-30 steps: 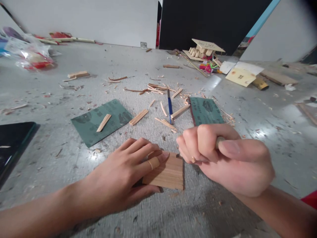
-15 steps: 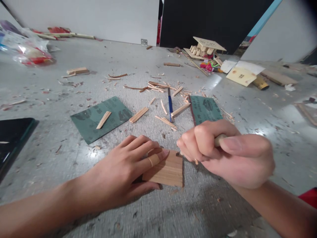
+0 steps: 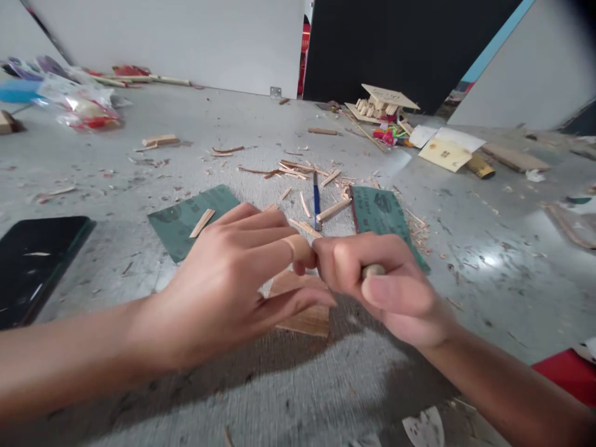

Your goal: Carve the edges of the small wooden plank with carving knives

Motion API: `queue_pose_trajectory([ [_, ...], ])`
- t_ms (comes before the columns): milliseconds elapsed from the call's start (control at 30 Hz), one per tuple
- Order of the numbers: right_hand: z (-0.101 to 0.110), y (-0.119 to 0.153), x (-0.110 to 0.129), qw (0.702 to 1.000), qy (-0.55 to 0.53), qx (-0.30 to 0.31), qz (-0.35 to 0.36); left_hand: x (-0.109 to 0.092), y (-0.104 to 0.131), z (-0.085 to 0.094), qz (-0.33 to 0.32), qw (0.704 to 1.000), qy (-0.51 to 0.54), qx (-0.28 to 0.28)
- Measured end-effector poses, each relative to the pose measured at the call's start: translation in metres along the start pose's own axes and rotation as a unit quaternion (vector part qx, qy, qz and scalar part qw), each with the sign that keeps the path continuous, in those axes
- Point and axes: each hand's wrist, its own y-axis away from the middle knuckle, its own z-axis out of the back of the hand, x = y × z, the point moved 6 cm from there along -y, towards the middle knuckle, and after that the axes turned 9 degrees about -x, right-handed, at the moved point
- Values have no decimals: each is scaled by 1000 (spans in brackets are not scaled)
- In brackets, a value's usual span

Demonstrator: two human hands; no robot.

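A flat wooden piece (image 3: 305, 320) lies on the grey table, partly hidden beneath my left hand (image 3: 233, 279). That hand is raised over the wood, thumb apart, its curled fingertips meeting the knuckles of my right hand (image 3: 386, 282). A bandage-like band circles one left finger. My right hand is wrapped round a tool handle (image 3: 373, 270), of which only the rounded end shows; the rest is hidden in the fist. Whether the left fingertips pinch anything cannot be made out.
Green sandpaper sheets (image 3: 179, 217) (image 3: 384, 211) flank a blue knife (image 3: 316, 202) and wood slivers (image 3: 298, 167). A black phone (image 3: 44, 264) lies left. Farther back are a small wooden house model (image 3: 384, 102) and plastic bags (image 3: 88, 108).
My left hand has lifted off the wooden piece and now meets my right hand, which has moved left with the handle. The view has shifted slightly.
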Motion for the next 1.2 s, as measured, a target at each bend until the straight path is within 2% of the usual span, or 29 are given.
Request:
queue_pose_trajectory([
  [167, 4, 0, 5, 999, 31, -27, 33, -18, -17, 1, -44, 999, -20, 6],
  [333, 1, -1, 9, 999, 10, -8, 39, -11, -14, -5, -50, 998, -25, 19],
  [467, 4, -2, 13, 997, 57, -29, 51, 1, -4, -21, -76, 988, -91, 95],
  [567, 16, -7, 9, 991, 86, -94, 36, 10, 6, -27, -44, 984, -124, 121],
  [667, 27, -11, -3, 988, 51, -144, -13, 11, 19, -34, -14, 981, -105, 163],
  [767, 32, -13, -15, 989, 14, -140, -54, 9, 30, -43, -2, 972, -86, 219],
  [833, 32, -14, -19, 990, 9, -126, -63, 9, 34, -47, 13, 971, -56, 233],
  [900, 32, -14, -23, 992, 10, -104, -75, 11, 36, -48, 23, 974, -19, 223],
  [1000, 30, -13, -27, 993, 18, -76, -92, 14, 35, -44, 12, 986, 10, 169],
  [1100, 30, -12, -26, 993, 5, -81, -88, 18, 38, -38, 5, 993, 15, 115],
  [1200, 27, -12, -17, 993, -21, -91, -70, 21, 39, -33, 11, 994, 32, 100],
])
